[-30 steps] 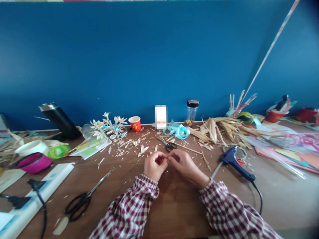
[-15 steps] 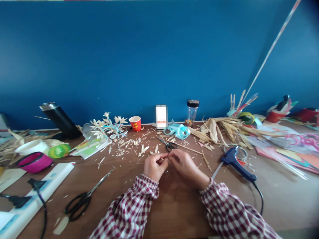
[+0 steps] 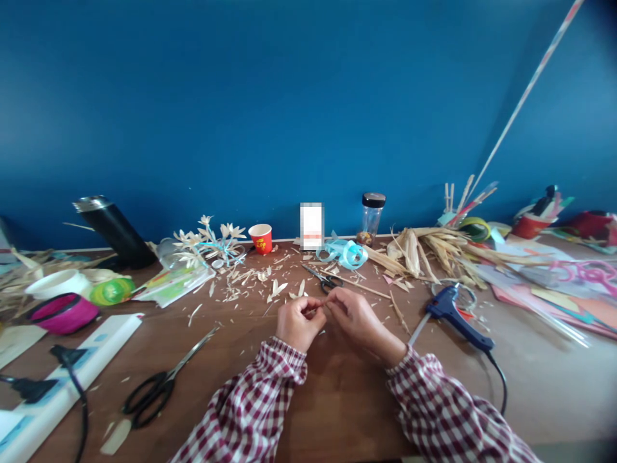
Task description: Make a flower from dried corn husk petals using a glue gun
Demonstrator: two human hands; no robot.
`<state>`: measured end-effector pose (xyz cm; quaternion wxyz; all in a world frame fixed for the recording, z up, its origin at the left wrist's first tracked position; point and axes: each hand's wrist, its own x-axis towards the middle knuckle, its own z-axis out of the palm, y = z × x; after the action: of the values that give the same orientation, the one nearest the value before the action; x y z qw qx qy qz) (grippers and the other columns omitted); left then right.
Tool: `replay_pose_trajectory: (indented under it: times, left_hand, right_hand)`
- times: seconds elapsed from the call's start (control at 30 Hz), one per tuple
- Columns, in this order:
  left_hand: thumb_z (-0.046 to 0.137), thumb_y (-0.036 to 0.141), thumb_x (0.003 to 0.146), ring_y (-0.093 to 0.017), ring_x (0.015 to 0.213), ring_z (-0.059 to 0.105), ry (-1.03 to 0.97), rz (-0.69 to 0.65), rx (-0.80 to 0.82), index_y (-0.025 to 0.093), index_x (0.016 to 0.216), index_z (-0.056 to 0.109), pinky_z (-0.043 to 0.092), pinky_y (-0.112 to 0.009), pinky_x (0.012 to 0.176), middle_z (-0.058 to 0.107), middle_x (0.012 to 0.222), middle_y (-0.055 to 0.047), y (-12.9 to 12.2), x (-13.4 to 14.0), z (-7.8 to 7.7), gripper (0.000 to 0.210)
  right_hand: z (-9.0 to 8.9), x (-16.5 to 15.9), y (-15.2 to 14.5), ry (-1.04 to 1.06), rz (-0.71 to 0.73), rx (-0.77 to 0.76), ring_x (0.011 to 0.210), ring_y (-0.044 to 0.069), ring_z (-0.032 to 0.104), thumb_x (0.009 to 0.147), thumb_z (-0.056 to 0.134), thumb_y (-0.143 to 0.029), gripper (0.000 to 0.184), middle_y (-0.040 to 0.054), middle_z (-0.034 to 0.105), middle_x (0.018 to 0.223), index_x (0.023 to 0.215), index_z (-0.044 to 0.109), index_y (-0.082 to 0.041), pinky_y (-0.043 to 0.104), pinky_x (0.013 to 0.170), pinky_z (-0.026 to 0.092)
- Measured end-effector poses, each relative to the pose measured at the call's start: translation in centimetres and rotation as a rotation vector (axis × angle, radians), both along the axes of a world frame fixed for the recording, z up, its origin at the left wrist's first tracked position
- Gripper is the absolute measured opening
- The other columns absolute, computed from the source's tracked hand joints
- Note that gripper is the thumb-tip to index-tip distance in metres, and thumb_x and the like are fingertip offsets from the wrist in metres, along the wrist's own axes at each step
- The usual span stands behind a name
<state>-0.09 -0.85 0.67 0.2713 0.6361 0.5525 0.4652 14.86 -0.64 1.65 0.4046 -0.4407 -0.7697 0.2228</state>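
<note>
My left hand (image 3: pixel 299 323) and my right hand (image 3: pixel 357 319) meet over the middle of the brown table (image 3: pixel 337 411). Both are closed, thumbs and fingertips pinched together and almost touching. Whatever is between them is too small and too covered by the fingers to make out. Just beyond the fingertips lies a small pair of dark-handled scissors (image 3: pixel 330 281). Pale dried husk petals (image 3: pixel 276 291) are scattered beyond my left hand, and a coil of light blue ribbon (image 3: pixel 348 254) rests farther back.
Larger black-handled scissors (image 3: pixel 152 395) and a white power strip (image 3: pixel 81 379) lie at left. Husk flowers (image 3: pixel 207 241), a red paper cup (image 3: pixel 261 238) and a clear jar (image 3: pixel 371 218) stand at the back. At right are a blue glue gun (image 3: pixel 456 315) and dried husks (image 3: pixel 424 251).
Both hands stay in nearly the same place, still pinched together. Only slight finger movement shows, and the surrounding things shift a little in view.
</note>
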Motion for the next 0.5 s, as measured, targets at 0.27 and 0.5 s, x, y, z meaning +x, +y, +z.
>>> replay_pose_trajectory:
  times: [0.27,0.5]
  left_hand:
    - [0.062,0.024,0.069,-0.015,0.051,0.060,-0.065,-0.088,-0.079,0.015,0.076,0.072,0.045,-0.024,0.048,0.070,0.061,-0.004,0.5,-0.7,0.2,0.015]
    - [0.054,0.026,0.078,-0.016,0.058,0.062,-0.061,-0.168,-0.114,0.014,0.089,0.070,0.047,-0.026,0.055,0.071,0.070,-0.006,1.0,-1.0,-0.7,0.023]
  right_hand:
    - [-0.4,0.2,0.5,0.067,-0.006,-0.083,0.060,0.011,0.045,0.087,0.045,-0.022,0.013,-0.0029,0.051,0.064,0.078,0.054,-0.017,0.022,0.056,0.034]
    - [-1.5,0.5,1.3,0.114,0.006,-0.172,0.058,0.011,0.042,0.087,0.044,-0.027,0.019,-0.0037,0.047,0.062,0.074,0.053,-0.017,0.021,0.054,0.032]
